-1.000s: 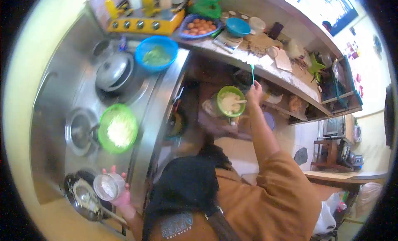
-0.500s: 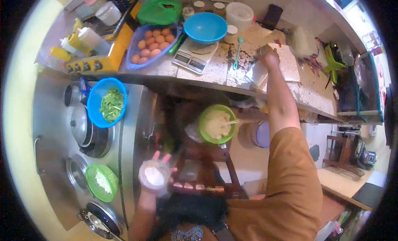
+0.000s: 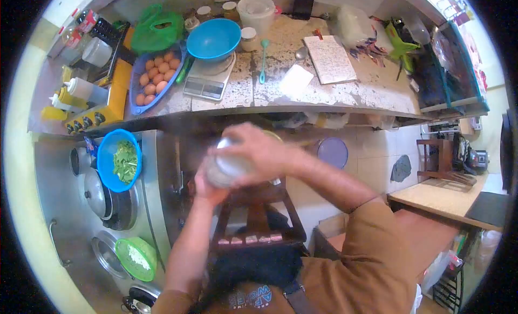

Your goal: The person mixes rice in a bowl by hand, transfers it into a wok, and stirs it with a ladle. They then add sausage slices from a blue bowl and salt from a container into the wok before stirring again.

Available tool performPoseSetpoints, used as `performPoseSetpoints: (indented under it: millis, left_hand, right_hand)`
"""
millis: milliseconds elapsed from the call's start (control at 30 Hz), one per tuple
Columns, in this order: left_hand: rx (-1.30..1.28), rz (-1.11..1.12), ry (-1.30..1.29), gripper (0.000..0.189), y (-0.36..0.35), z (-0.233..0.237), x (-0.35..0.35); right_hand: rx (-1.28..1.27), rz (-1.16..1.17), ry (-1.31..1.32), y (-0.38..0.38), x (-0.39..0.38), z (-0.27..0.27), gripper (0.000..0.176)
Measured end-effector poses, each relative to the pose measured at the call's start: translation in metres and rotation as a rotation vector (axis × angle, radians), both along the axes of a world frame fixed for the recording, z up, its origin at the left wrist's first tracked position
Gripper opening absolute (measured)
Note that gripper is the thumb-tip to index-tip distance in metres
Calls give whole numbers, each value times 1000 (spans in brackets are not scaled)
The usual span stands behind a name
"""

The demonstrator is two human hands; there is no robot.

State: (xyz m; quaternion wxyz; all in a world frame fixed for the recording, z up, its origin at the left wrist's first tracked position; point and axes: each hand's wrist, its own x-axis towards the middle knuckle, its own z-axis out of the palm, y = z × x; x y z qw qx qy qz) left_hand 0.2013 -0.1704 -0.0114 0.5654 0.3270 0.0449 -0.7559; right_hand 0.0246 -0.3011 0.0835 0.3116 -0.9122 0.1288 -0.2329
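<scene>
My left hand [image 3: 205,185] is wrapped round a clear jar [image 3: 222,176] with something white in it, held up in front of my body. Over the jar's mouth, my right hand [image 3: 256,154] grips a pale round lid [image 3: 229,146], its fingers curled over the top; both are smeared by motion. Behind the right hand, a green bowl [image 3: 274,135] is almost wholly hidden, only a bit of its rim showing. A dark wooden chair [image 3: 295,217] stands below the hands.
On the counter are a blue bowl [image 3: 214,39] on a scale [image 3: 206,87], a basket of eggs [image 3: 132,95], a green spoon [image 3: 264,63], a metal spoon [image 3: 300,54], white paper [image 3: 297,80] and a notebook [image 3: 330,60]. Left, the stove holds a blue basin of greens [image 3: 117,184] and a green basket [image 3: 141,273].
My right hand has come from the counter to the jar, bringing the lid. My left hand has lifted the jar. The notebook and metal spoon are uncovered, and the view has shifted.
</scene>
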Motion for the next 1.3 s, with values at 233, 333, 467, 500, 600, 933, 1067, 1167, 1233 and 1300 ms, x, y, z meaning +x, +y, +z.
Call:
performPoseSetpoints:
  millis: [233, 333, 467, 500, 600, 933, 1067, 1167, 1233, 1300]
  left_hand:
    - [-66, -62, -40, 50, -3, 18, -39]
    - [-369, 336, -786, 53, -11, 29, -64]
    - [-240, 132, -158, 58, -37, 72, -39]
    - [-227, 31, -254, 61, -44, 45, -30]
    - [-462, 296, -1006, 61, -45, 9, -41]
    - [-522, -84, -1818, 71, -1, 30, -9]
    - [19, -450, -1937, 49, 178, 37, 47]
    - [769, -837, -1964, 31, 384, -7, 53]
    - [1089, -1095, -1816, 16, 506, -19, -9]
    - [1170, -628, -1538, 21, 552, -12, -63]
  right_hand:
    - [366, -288, 49, 34, -5, -8, 63]
    - [791, -437, -176, 17, -3, -28, 61]
    - [646, -448, -244, 17, -9, 16, 56]
    - [204, -445, -141, 19, -9, 26, 53]
    - [371, -470, -189, 2, -1, -5, 50]
    - [-59, -895, 73, -137, 37, -118, 67]
    - [-262, -807, 27, -224, 41, -161, 68]
    - [-562, -800, 104, -205, 61, -108, 64]
    - [-535, -839, 42, -126, 108, -73, 65]
    - [-314, -453, -53, 12, 170, -32, 56]
